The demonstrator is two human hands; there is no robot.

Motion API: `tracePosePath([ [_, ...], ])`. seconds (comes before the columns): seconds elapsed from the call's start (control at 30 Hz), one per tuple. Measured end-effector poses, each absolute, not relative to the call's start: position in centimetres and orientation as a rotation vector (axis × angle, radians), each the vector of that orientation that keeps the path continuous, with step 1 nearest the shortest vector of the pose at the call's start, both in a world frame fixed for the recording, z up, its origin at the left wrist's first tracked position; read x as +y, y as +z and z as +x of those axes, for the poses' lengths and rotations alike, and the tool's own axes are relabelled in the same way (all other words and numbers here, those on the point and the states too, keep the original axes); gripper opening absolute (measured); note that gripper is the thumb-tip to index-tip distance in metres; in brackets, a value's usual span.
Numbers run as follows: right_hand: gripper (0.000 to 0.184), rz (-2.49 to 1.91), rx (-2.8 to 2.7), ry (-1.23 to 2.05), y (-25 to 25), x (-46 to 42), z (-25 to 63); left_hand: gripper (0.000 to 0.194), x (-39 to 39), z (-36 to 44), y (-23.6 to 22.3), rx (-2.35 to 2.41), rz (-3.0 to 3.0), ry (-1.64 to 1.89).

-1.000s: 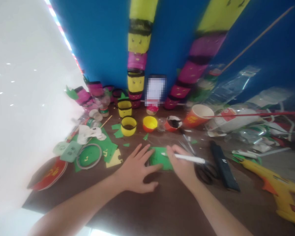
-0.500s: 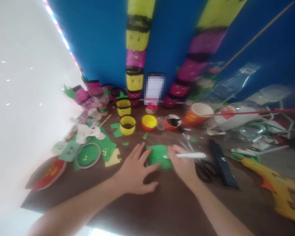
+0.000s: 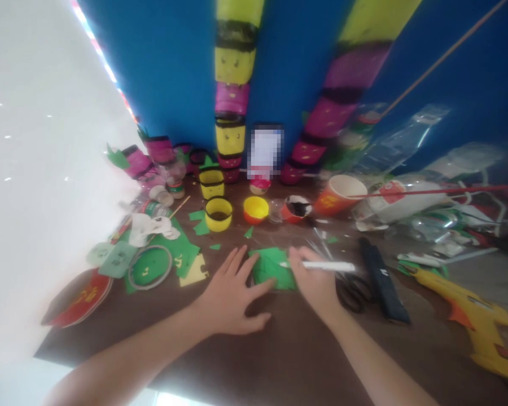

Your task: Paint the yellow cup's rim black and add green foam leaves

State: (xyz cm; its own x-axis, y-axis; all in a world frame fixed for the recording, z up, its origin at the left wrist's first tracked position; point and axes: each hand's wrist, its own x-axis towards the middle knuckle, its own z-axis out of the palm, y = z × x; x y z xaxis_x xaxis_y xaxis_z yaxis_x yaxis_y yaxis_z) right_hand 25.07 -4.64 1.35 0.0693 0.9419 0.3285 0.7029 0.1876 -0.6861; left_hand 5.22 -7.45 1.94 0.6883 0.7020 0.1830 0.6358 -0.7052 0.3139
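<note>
A small green sheet point(image 3: 269, 265), which looks like paper or felt, lies flat on the dark table point(image 3: 254, 361) between my hands. My left hand point(image 3: 232, 296) rests with spread fingers over its left side, the forefinger and another fingertip on the sheet. In my right hand point(image 3: 315, 285) a white pen point(image 3: 328, 265) is pinched, tip pointing left onto the sheet. Black-handled scissors point(image 3: 354, 290) lie just right of my right hand. Beyond the sheet are small green scraps point(image 3: 248, 232).
Yellow cup point(image 3: 218, 215), small yellow-orange cup point(image 3: 255, 209) and black-paint cup point(image 3: 296, 208) stand behind. At right lie a black case point(image 3: 385, 287), yellow glue gun point(image 3: 469, 316) and plastic bottles point(image 3: 406, 138). A tape roll point(image 3: 150, 268) and red fan-shaped piece point(image 3: 79, 299) are left.
The pen tip has shifted very slightly on the green sheet, and the view has moved a little. Both hands keep almost the same pose.
</note>
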Motion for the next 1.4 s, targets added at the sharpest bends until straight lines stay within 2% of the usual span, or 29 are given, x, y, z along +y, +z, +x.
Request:
tracePosePath([
  [0.63, 0.036, -1.618, -1.598, 0.306, 1.26, -4.57, 25.17, 0.059, -7.61, 5.26, 1.83, 1.113, 2.669, 0.420],
  [1.4, 0.038, -1.615, -1.599, 0.368, 1.63, -4.86, 24.95, 0.058, -7.87, 5.27, 1.81, 1.135, 2.663, 0.433],
])
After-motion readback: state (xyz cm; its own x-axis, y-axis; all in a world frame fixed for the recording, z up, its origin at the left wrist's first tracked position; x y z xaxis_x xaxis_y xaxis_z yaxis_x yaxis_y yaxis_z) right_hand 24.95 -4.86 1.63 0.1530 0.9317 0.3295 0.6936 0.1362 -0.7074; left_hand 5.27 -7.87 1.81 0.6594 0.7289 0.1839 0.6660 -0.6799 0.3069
